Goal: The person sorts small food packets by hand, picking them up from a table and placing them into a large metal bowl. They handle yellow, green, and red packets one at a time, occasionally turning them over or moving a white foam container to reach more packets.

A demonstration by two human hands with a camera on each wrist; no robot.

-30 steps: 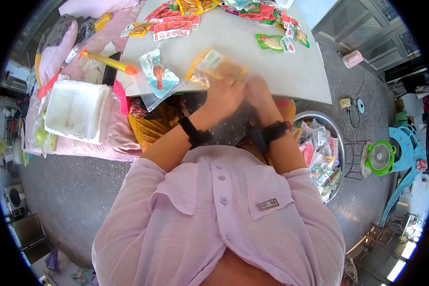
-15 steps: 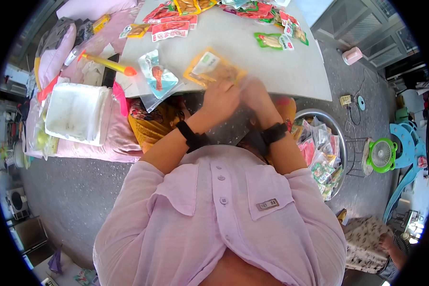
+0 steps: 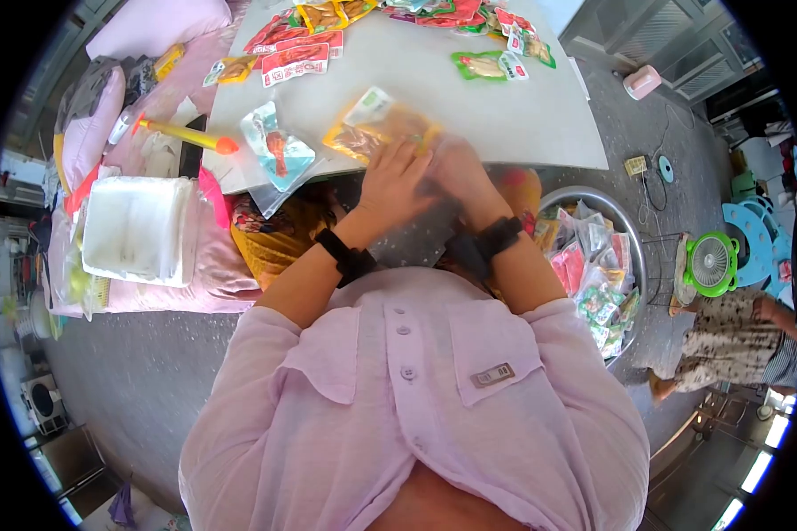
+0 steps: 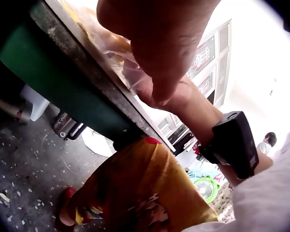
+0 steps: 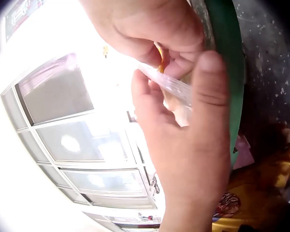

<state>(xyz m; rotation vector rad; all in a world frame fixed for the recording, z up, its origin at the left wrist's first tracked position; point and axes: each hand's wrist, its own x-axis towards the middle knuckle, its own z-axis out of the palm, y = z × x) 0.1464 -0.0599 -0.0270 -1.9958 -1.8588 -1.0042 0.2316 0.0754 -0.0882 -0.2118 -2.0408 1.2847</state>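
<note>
A yellow-and-clear food packet [image 3: 363,119] lies over the table's near edge, its lower end under both hands. My left hand [image 3: 391,188] holds that end; in the right wrist view the left hand [image 5: 183,130] has its clear plastic [image 5: 169,84] between thumb and fingers. Beside it, my right hand [image 3: 462,181] is blurred in the head view; in the right wrist view the right hand [image 5: 150,26] has curled fingers at a yellow edge of the packet. In the left wrist view both hands meet at the clear plastic [image 4: 118,60].
A blue-and-white packet [image 3: 277,155] rests left of the hands. Several packets [image 3: 297,62] line the table's far side. A metal basin [image 3: 639,265] of packets stands at right, a white foam box [image 3: 137,230] at left. Another person [image 3: 735,341] is at right.
The left hand's fingers have spread more over the packet's lower end. The head view has shifted slightly. The other person has come into view at right.
</note>
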